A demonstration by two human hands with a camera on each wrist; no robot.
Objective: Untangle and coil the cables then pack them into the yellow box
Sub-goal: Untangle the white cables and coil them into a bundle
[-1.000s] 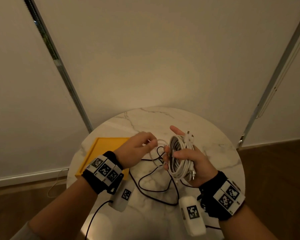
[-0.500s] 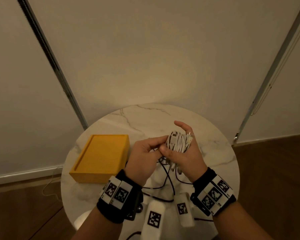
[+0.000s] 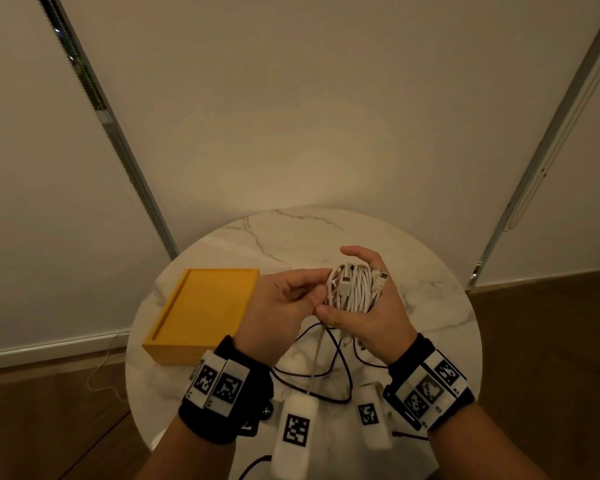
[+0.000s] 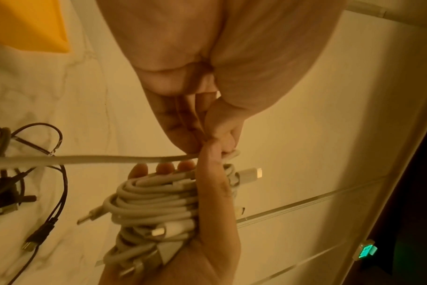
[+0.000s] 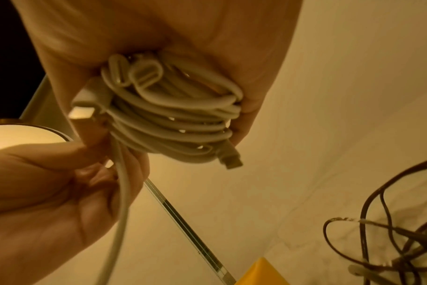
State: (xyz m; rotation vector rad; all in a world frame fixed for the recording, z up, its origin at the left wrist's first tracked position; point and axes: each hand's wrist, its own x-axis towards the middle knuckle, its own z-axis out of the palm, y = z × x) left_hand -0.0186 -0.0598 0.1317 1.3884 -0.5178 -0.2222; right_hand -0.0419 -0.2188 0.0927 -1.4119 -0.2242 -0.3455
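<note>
I see pale wall panels [image 3: 291, 116] with metal tracks behind a round marble table [image 3: 430, 306]; dark wood floor [image 3: 551, 341] lies either side. The yellow box [image 3: 201, 310] sits on the table's left part, well apart from both hands. Above the table centre, my right hand [image 3: 378, 306] has its fingers curled round the coiled white cables [image 3: 352, 289], several plugs protruding. My left hand [image 3: 281, 306] touches the right; its thumb and fingertips [image 4: 183, 140] pinch the loose white strand [image 4: 97, 159] that runs off the coil. Black cables [image 3: 326, 368] lie tangled on the marble beneath the hands. The box's interior is not visible. The lower table edge is cut off by my wrists and their white marker units [image 3: 293, 434].
</note>
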